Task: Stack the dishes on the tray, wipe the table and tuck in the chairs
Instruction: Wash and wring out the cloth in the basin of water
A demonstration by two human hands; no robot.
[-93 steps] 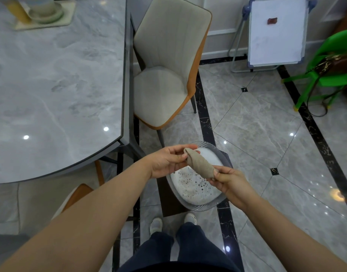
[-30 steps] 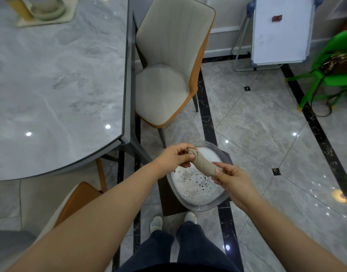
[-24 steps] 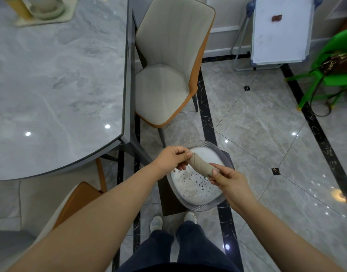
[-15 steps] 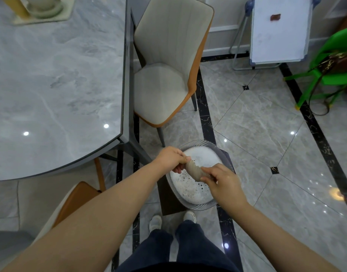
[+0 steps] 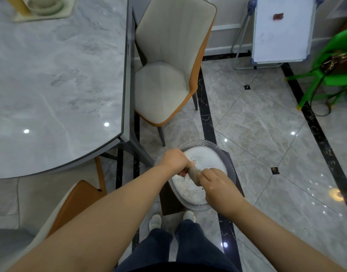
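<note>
While both hands meet above the floor, the left hand [image 5: 175, 160] and the right hand [image 5: 215, 180] each curl round one end of a rolled, beige-grey wiping cloth [image 5: 194, 173], so the fingers of both are closed tight on it and only a short length of cloth shows between them. Directly beneath the cloth sits a round basin [image 5: 228, 165] with a ribbed, translucent grey rim; its pale inside is speckled with dark flecks, though whether that is water or residue cannot be told. The basin rests on a dark square stand [image 5: 167, 201] on the tiled floor [image 5: 257, 122], just ahead of the person's light shoes [image 5: 155, 221].

To the left stretches the grey marble-patterned desk [image 5: 57, 79], its rounded corner near the left forearm. At its far left corner stands a stack of pale dishes [image 5: 44, 4] on a cream tray [image 5: 67, 12]. A cream chair with orange backing [image 5: 168, 65] stands just beside the desk's right edge, its seat turned out from the desk and not pushed under. A second chair [image 5: 78, 199], orange-backed too, shows partly below the desk's near edge.

Against the far wall leans a small whiteboard [image 5: 282, 30] on a metal frame, and a green plastic chair [image 5: 337, 67] holding a brown bag stands at the right edge.
</note>
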